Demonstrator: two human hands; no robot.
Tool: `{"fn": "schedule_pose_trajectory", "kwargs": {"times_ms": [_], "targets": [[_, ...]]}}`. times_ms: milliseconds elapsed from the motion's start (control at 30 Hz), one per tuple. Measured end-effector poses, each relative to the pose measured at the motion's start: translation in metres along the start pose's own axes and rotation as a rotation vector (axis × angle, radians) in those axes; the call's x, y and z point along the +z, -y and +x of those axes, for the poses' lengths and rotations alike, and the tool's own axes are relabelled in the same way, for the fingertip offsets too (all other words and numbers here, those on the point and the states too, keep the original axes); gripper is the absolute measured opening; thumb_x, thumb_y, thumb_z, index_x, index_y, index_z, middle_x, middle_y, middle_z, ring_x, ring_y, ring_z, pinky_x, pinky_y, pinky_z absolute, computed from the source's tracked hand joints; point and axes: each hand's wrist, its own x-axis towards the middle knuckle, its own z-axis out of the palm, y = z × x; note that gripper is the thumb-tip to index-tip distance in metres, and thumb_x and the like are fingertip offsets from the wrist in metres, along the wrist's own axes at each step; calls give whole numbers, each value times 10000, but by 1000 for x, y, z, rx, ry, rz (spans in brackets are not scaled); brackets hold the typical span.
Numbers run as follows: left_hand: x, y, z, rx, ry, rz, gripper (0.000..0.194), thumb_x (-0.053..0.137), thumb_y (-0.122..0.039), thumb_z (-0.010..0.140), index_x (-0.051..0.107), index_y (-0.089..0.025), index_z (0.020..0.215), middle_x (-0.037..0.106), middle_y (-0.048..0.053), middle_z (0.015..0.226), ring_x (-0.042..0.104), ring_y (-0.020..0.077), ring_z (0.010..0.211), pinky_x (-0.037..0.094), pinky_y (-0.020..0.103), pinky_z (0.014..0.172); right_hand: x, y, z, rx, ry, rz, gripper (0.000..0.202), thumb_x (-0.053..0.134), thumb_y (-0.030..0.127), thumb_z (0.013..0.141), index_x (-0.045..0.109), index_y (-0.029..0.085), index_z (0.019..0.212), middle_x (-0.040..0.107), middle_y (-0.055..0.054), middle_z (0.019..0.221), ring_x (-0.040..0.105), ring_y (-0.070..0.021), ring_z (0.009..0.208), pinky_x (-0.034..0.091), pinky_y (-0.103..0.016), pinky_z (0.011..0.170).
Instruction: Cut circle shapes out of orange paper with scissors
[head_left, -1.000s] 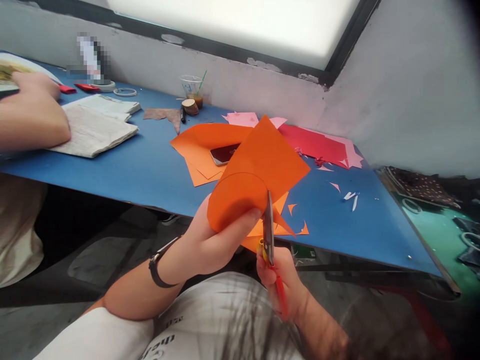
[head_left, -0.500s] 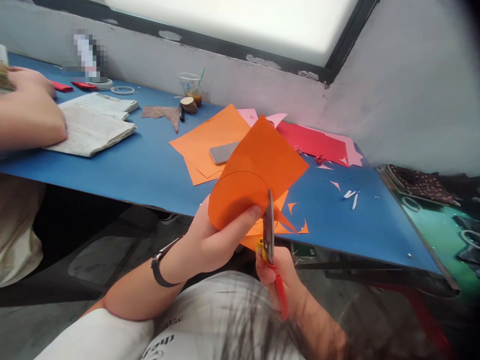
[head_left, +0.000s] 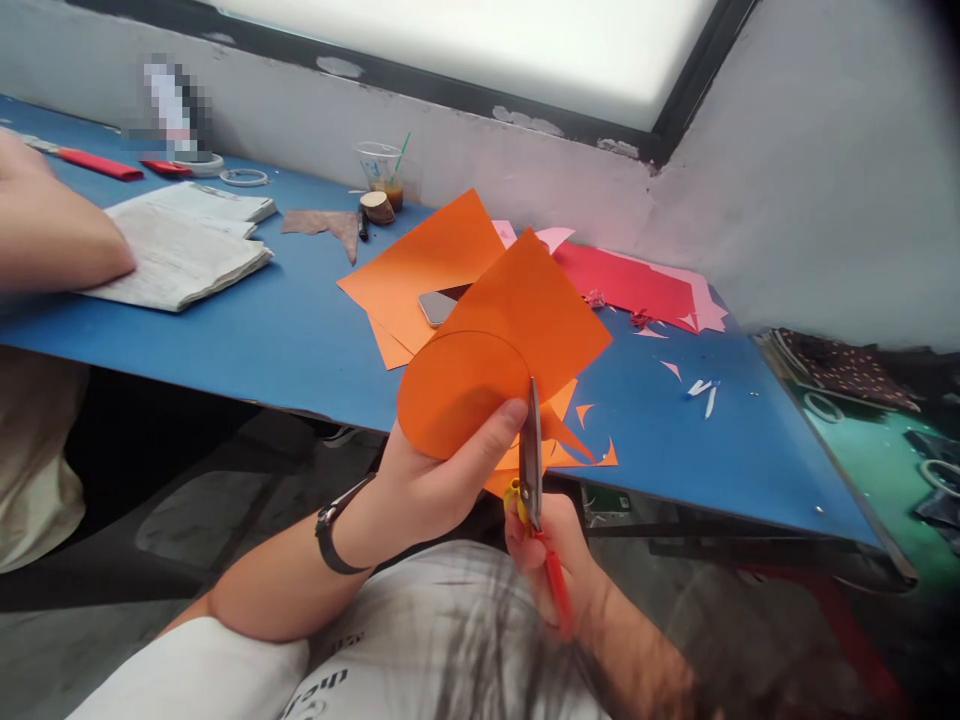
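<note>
My left hand (head_left: 442, 480) is closed on a sheet of orange paper (head_left: 536, 300), thumb on top and the other fingers hidden beneath. A thin round outline is drawn on the sheet, and its left and lower edge is cut along the curve. In my right hand (head_left: 551, 550) is a pair of scissors (head_left: 532, 450) with red and yellow handles. Their blades point away from me and meet the paper at the right side of the outline, close to my left thumb. Orange offcuts (head_left: 566, 440) lie under the blades at the table edge.
More orange sheets (head_left: 420, 255) and a phone (head_left: 435, 308) lie behind the held paper. Red paper (head_left: 630, 285) and pink scraps are at right. A plastic cup (head_left: 382, 170) stands by the wall. Someone's arm (head_left: 60, 220) rests over folded cloths (head_left: 187, 255) at left.
Both hands, the orange paper and the scissors have shifted slightly left. The sheet lying behind now has its far corner raised. The other person's arm has moved left, showing more of a red-handled tool.
</note>
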Motion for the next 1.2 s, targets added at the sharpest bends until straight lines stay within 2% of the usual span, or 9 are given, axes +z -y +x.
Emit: {"fn": "schedule_pose_trajectory", "kwargs": {"times_ms": [100, 267, 433, 533, 600, 800, 1000, 1133, 1200], "targets": [[1, -1, -4, -14, -38, 47, 145, 944, -282, 1198, 1034, -388, 1242, 981, 28, 1142, 946, 338, 1034, 830, 520, 997, -1, 3, 0, 8, 27, -32, 949, 708, 1188, 999, 511, 288, 771, 427, 53, 668, 357, -153, 617, 273, -339, 542], [2, -1, -4, 41, 13, 18, 239, 865, -169, 1227, 1018, -338, 1302, 968, 24, 1131, 927, 276, 1008, 803, 401, 962, 1, 0, 1, 5, 12, -6, 985, 669, 1254, 940, 487, 298, 789, 403, 59, 686, 336, -150, 620, 269, -327, 531], [2, -4, -2, -9, 58, -9, 143, 871, -273, 1235, 1003, -308, 1275, 977, 63, 1125, 943, 336, 1000, 832, 479, 935, 1, 3, 2, -13, 30, -38, 987, 616, 1257, 970, 487, 295, 787, 424, 50, 684, 346, -153, 619, 292, -327, 542], [1, -3, -7, -70, 42, -11, 122, 907, -357, 1226, 1016, -322, 1271, 980, 80, 1124, 956, 380, 1021, 847, 568, 1003, -1, 4, 4, -34, 34, -71, 973, 612, 1226, 1010, 498, 288, 777, 463, 37, 683, 405, -165, 625, 321, -329, 562], [1, -2, -10, -123, 36, -44, 131, 918, -347, 1221, 1022, -354, 1300, 985, 80, 1156, 967, 388, 1055, 851, 590, 1030, -2, 0, 7, -70, 32, -110, 958, 621, 1190, 1038, 495, 284, 752, 478, 36, 669, 428, -161, 609, 343, -328, 566], [1, -5, -11, -157, 41, -121, 185, 898, -305, 1237, 1028, -393, 1335, 990, 53, 1187, 976, 353, 1087, 853, 556, 1066, -1, -20, 12, -173, -14, -118, 939, 571, 1165, 1061, 461, 297, 718, 430, 56, 595, 374, -133, 511, 287, -308, 488], [2, -10, -7, -172, 49, -137, 140, 901, -300, 1242, 1029, -346, 1275, 999, 65, 1191, 994, 367, 1136, 853, 540, 1077, -5, -6, 9, -142, 14, -115, 965, 597, 1184, 1061, 491, 280, 742, 460, 48, 635, 410, -139, 562, 316, -314, 534], [2, -9, -7, -146, 68, -132, 184, 871, -279, 1260, 1028, -346, 1329, 992, 64, 1199, 983, 354, 1134, 823, 524, 1095, -4, -1, 6, -117, 23, -42, 955, 671, 1185, 1028, 516, 277, 774, 468, 48, 658, 395, -141, 574, 312, -316, 530], [3, -9, -7, -107, 62, -123, 185, 874, -342, 1261, 1030, -333, 1361, 980, 76, 1191, 971, 369, 1126, 813, 533, 1063, -3, -1, 5, -98, 19, -31, 938, 707, 1157, 1034, 535, 272, 774, 487, 35, 677, 405, -150, 604, 318, -321, 541]]}}
